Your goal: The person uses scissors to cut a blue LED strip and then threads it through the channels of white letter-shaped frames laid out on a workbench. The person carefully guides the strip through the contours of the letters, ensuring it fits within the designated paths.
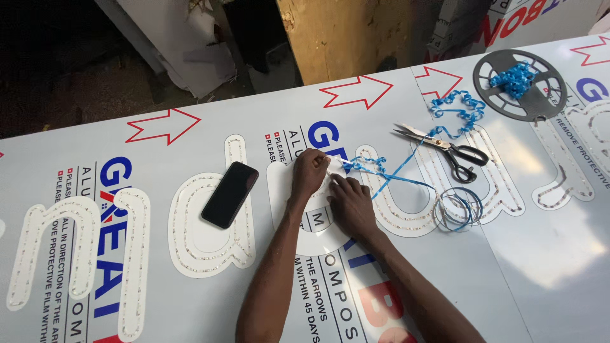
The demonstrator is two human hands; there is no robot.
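Observation:
My left hand (309,173) and my right hand (350,202) press close together on a white cut-out letter shape (318,238) lying on a large white panel (540,254). The left fingers pinch at the letter's upper edge, where a blue ribbon strip (387,180) begins. The right hand rests flat just below and to the right. From my hands the ribbon runs right, crossing over itself towards a loose coil (459,208).
A black phone (230,194) lies left of my hands on another letter. Scissors (445,147) lie to the right, with curled blue ribbon (459,109) beyond. A dark round spool disc (520,84) sits far right. More white letters lie along the panel.

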